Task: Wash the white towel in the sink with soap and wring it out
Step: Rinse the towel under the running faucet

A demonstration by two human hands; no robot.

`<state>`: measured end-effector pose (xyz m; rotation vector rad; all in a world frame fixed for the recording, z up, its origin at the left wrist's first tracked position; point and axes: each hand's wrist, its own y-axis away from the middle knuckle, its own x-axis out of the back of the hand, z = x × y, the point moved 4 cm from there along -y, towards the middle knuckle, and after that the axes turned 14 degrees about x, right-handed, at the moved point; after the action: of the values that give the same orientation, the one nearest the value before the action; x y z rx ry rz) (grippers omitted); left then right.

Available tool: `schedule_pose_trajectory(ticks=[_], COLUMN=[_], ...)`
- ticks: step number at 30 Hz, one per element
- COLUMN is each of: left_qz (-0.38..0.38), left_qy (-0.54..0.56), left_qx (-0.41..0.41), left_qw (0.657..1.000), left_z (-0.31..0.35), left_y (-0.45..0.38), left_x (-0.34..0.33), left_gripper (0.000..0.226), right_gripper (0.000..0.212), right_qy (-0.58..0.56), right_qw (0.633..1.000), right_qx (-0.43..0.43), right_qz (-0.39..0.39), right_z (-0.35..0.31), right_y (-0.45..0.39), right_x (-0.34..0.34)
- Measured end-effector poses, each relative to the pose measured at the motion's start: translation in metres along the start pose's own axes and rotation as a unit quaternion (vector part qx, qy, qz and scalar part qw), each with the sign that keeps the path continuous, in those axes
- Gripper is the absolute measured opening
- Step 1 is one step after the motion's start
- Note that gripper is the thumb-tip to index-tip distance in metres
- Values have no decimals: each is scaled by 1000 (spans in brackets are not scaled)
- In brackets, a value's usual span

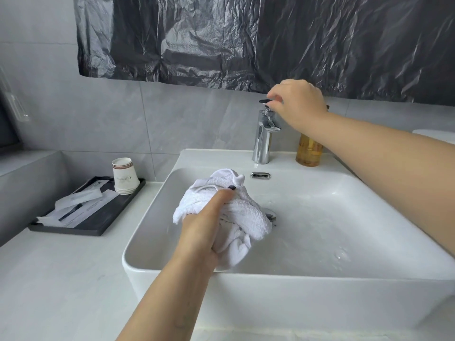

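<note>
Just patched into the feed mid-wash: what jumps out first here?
The left hand has a grip on the bunched white towel, held in the middle of the sink. The right hand reaches to the tap at the back rim, fingers at its handle. Black plastic sheeting covers the wall above.

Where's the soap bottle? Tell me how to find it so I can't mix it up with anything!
Find the big white sink. On its back ledge stands the shiny silver tap, and the soap bottle is just to the right of it, partly hidden behind the person's arm. It is the only see-through amber thing there.
</note>
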<state>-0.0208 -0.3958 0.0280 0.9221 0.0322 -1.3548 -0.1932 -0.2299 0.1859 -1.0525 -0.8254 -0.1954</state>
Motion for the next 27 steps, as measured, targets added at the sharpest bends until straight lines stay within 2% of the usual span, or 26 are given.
schedule_pose_trajectory(ticks=[3,6,9,11,12,14,15,16,17,18,20,21,22,23,27], left_qz=[-13,-22,-16,-7,-6,-9,-10,-10,-8,-5,4,11,23,34,68], left_qy=[-6,-8,-15,-19,-19,-19,-20,-23,-22,-21,-17,-17,-22,-27,-40], left_qx=[-9,-13,-26,-28,-24,-14,-13,-13,-12,-8,-1,-4,-11,-19,-53], left_qw=[1000,1000,999,999,1000,1000,1000,1000,1000,1000,1000,1000,999,999,995], left_z=[1,1,2,2,2,1,1,1,1,0,0,-1,-1,-1,7], left_y=[1,0,0,0,0,0,1,1,1,-1,-2,-2,-3,-4,-11], left_x=[-3,-2,-1,-1,-1,-2,-2,-2,-2,-1,-1,-1,0,-1,-3], left_gripper=[14,20,27,24,21,13,9,7,9,15,24,25,24,23,24], right_gripper=[25,24,20,17,17,20,21,21,19,18,20,19,20,23,26], right_qy=[55,83,77,39,0,-108,-171,-237,-312,-394,-545,-597,-635,-657,-702], right_qw=[997,994,996,997,997,978,947,895,819,722,536,470,433,419,418], right_qx=[47,60,0,-49,-75,-155,-223,-308,-404,-493,-604,-622,-620,-611,-566], right_qz=[-24,-34,-38,-35,-17,87,157,219,263,282,225,187,157,141,110], right_z=[-6,-5,2,4,5,8,10,10,10,7,-11,-23,-34,-43,-58], right_y=[-10,-18,-33,-40,-38,-22,-8,10,30,49,77,86,92,95,99], right_x=[-4,-6,0,0,-3,-9,-15,-23,-37,-54,-90,-101,-109,-112,-103])
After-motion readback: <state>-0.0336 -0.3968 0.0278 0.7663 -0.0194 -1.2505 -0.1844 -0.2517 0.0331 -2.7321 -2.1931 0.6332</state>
